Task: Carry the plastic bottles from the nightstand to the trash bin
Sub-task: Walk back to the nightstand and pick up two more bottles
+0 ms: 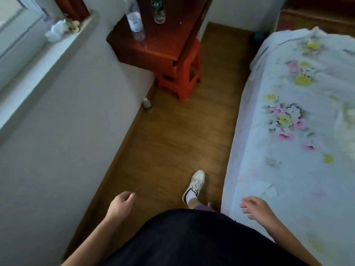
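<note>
Two clear plastic bottles stand on the dark red wooden nightstand (153,48) at the top of the view: one with a white label (135,20) near its left front, one with a green label (158,10) behind it to the right. My left hand (122,205) hangs low at the bottom left with loosely curled fingers and holds nothing. My right hand (256,208) is at the bottom right beside the bed, fingers spread, also holding nothing. Both hands are far from the bottles. No trash bin is in view.
An orange plastic stool (184,75) stands in front of the nightstand. A small bottle (147,103) sits on the floor by the left wall. A bed with a floral sheet (297,121) lines the right side. A narrow strip of wooden floor (172,135) leads ahead; my foot (195,184) steps on it.
</note>
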